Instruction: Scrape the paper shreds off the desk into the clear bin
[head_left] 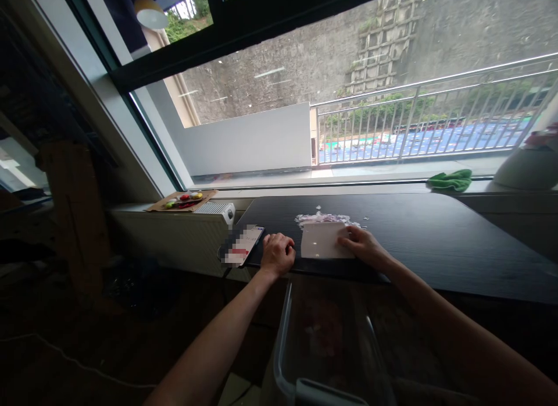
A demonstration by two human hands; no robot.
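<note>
My right hand grips the right edge of a flat white card, thumb in front. The card leans over the near part of the dark table. Directly behind it lies a heap of small torn paper scraps, partly hidden by the card. My left hand rests as a loose fist at the table's front edge, just left of the card and apart from it. Nothing shows between its curled fingers. Below the table edge stands a clear plastic bin.
A phone with a lit screen lies left of my left hand. On the radiator is a piece of cardboard with colourful items. A green cloth and a pale bottle sit on the windowsill. A cable crosses the floor.
</note>
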